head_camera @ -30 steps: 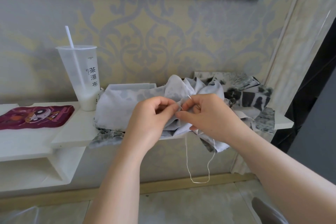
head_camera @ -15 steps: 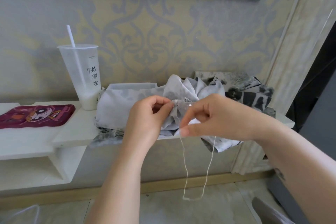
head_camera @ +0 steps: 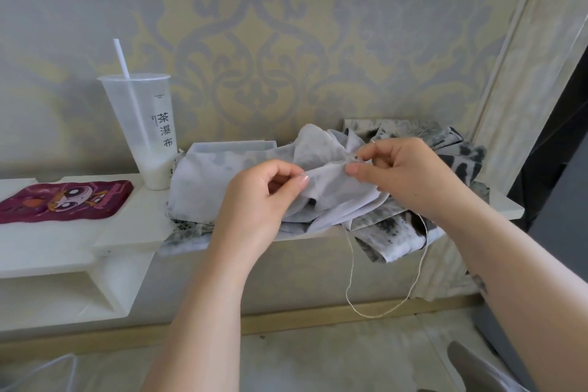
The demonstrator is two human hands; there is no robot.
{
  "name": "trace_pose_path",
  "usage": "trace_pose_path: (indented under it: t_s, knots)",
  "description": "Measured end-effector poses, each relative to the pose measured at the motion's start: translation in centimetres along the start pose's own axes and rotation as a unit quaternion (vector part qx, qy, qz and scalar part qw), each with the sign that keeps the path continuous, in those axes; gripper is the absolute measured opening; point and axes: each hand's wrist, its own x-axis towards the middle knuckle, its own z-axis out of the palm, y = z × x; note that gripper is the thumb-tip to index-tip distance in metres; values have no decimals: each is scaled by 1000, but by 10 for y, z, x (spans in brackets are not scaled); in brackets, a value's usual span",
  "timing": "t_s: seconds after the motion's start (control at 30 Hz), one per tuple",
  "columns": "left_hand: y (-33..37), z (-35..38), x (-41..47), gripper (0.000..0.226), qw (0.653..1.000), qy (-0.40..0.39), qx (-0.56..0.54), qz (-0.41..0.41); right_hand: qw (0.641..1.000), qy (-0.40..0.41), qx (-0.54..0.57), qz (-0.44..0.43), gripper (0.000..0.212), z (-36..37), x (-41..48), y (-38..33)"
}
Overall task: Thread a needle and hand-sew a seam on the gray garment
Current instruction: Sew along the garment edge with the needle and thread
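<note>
A gray, dark-mottled garment (head_camera: 229, 169) lies bunched on a white shelf (head_camera: 73, 232). My left hand (head_camera: 257, 200) pinches a fold of the pale fabric between thumb and forefinger. My right hand (head_camera: 404, 175) pinches the cloth just to the right of it, with a thin needle (head_camera: 373, 141) sticking up near its fingertips. An off-white thread (head_camera: 381, 305) hangs from the fabric in a long loop below the shelf edge and rises back behind my right wrist.
A tall translucent cup (head_camera: 144, 127) with a straw stands on the shelf left of the garment. A maroon cartoon-print pouch (head_camera: 63, 200) lies further left. A patterned wall runs behind, and a lower shelf step (head_camera: 63, 289) sits below left.
My hands have drawn apart, stretching the fold between them. My right hand has shifted right and up; the thread loop hangs lower and further right.
</note>
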Motion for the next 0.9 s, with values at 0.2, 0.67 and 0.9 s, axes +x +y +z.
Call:
trace_pose_path:
  t_s: [0.2, 0.67, 0.9]
  knots:
    - [-2, 7, 5, 8, 999, 4, 38, 1, 999, -4, -46, 15, 17, 4, 9, 12]
    - [-3, 12, 13, 11, 999, -10, 21, -37, 994, -83, -12, -72, 24, 21, -2, -22]
    - [-4, 9, 7, 10, 997, -35, 32, -59, 991, -106, -72, -32, 14, 27, -4, -11]
